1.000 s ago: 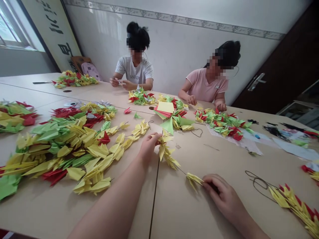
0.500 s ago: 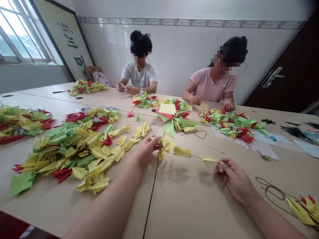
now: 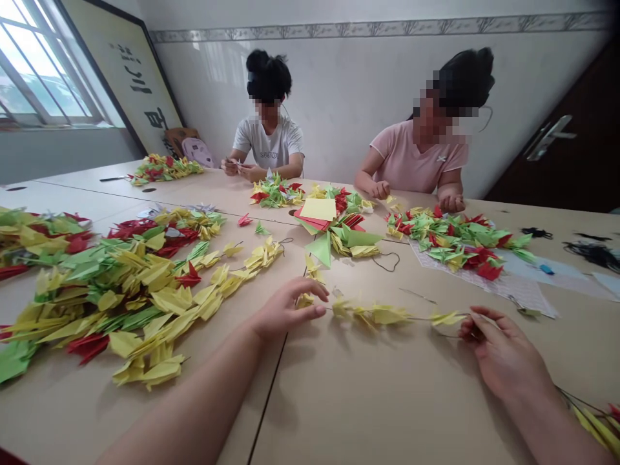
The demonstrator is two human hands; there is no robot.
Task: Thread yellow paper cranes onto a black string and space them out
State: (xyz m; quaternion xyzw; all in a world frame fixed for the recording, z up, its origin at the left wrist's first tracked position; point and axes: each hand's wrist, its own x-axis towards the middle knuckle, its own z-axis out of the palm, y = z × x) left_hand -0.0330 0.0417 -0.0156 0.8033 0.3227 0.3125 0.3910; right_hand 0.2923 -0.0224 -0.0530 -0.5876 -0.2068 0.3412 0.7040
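Note:
A dark string [image 3: 416, 318] threaded with yellow folded-paper cranes [image 3: 390, 314] stretches between my hands, just over the table. My right hand [image 3: 508, 352] is closed in a pinch on the string's right end, beside the last yellow crane [image 3: 446, 318]. At the other end my left hand [image 3: 290, 307] has thumb and fingers apart, close around the string near a yellow crane [image 3: 305, 300] partly hidden behind it. More yellow paper [image 3: 314, 268] shows just beyond the left fingers. Whether the left fingers touch the string is unclear.
A big heap of yellow, green and red cranes [image 3: 140, 290] lies left. Square paper sheets [image 3: 318, 208] top a pile ahead. Two people sit across the table, hands near folded paper; more cranes [image 3: 455, 239] lie before the right one. A thin needle-like piece [image 3: 417, 296] rests beyond the string.
My left hand has loosened from the yellow cranes and its fingers have spread. My right hand has moved right with the string's end, and the cranes shift right with it.

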